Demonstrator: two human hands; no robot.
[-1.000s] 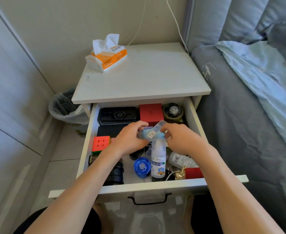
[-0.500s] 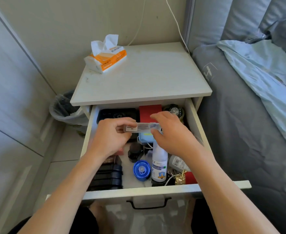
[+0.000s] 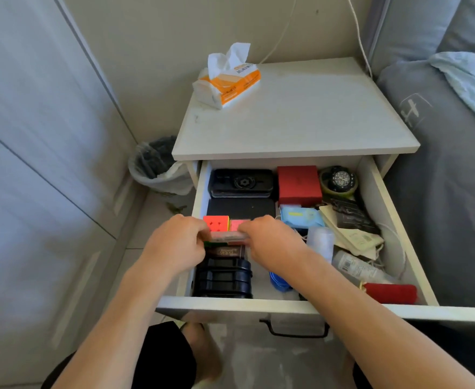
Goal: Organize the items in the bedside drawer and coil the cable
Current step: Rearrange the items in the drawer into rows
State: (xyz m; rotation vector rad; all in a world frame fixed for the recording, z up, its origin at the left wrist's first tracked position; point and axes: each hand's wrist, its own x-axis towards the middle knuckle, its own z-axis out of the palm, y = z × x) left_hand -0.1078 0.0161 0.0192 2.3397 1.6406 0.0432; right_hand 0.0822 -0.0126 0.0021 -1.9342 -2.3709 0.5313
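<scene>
Now both hands are over the open drawer (image 3: 379,209): the left hand (image 3: 174,245) and right hand (image 3: 272,242) pinch the two ends of a slim clear case (image 3: 227,236), held level just in front of the cube (image 3: 216,223). Behind the cube lies a black case (image 3: 240,182); right of that, a red box (image 3: 299,185) and a watch (image 3: 340,179). Atop the nightstand (image 3: 300,119) sits a tissue pack (image 3: 230,80).

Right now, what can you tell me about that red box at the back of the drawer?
The red box is a squarish, matte container with a flat closed lid, looking like card or a gift case. It sits level in the back row of the open drawer, between a black case and a wristwatch. A light blue packet lies against its front edge. Neither hand touches it.
</scene>
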